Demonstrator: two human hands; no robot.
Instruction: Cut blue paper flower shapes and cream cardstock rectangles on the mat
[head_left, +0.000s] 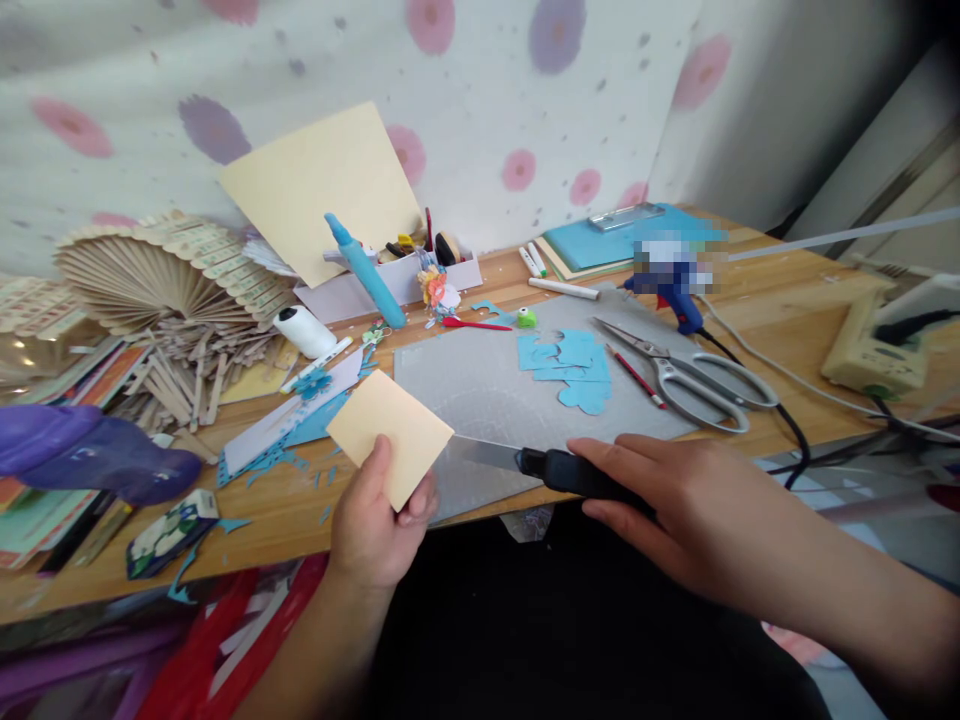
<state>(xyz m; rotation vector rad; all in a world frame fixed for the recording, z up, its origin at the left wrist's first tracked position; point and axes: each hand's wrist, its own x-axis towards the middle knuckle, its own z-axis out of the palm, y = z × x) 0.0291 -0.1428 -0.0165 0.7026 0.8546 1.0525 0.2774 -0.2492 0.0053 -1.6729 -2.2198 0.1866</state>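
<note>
A small cream square card [397, 425] is pinched in my left hand [382, 520], thumb on its face and fingers behind it. My right hand [660, 490] is wrapped round the black handle of a craft knife [566, 470]. The knife's blade points left, and its tip is at the card's right corner. Both are above the front of a grey cutting mat [480, 400]. Cut blue paper pieces [574, 365] lie on the mat, with metal scissors [690, 375] and a red pencil [637, 378] to their right.
A blue glue gun [675, 290] stands behind the scissors, its cord running right near a power strip [874, 345]. At the back are a white box [465, 272], a cream sheet [330, 190] and a blue bottle [367, 275]. Wooden sticks [169, 385] and blue scraps lie left.
</note>
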